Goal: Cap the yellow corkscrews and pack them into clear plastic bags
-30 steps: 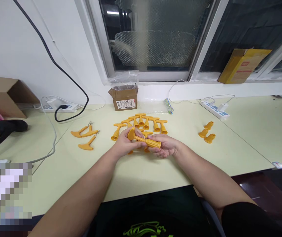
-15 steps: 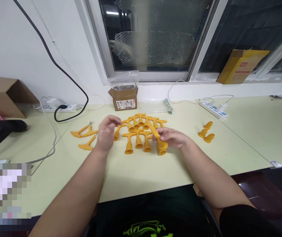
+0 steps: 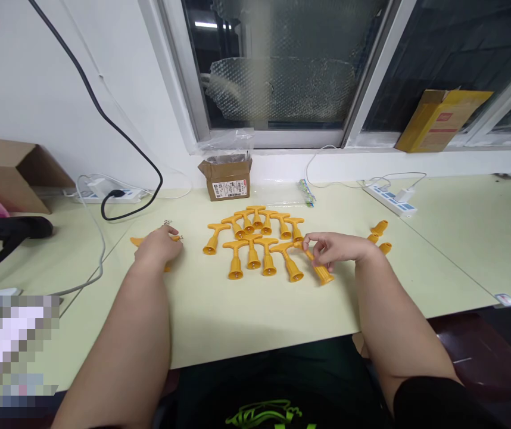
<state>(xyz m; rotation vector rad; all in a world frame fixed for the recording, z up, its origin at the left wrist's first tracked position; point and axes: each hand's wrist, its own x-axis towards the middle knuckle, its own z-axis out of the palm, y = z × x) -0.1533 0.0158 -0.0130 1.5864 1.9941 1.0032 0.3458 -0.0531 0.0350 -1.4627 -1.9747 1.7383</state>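
My right hand is closed on a yellow T-shaped handle with a flared, bell-like end. That piece leans at the right end of the front row, its crossbar partly behind my fingers. Left of it, several like yellow T-handles are arranged on the table in two rows, flared ends toward me. My left hand reaches over loose yellow handle parts with small metal bits at their ends. It covers most of them, and its fingers are largely hidden, so its grip is unclear.
Loose yellow bell-shaped sleeves lie beyond my right hand. A small open cardboard box stands by the wall near a clear plastic bag. Power strips with cables lie on both sides. A black arm-like object juts in at left.
My left hand has moved left and down onto the loose handle parts. My right hand has shifted right with its T-handle, lowering it beside the front row.
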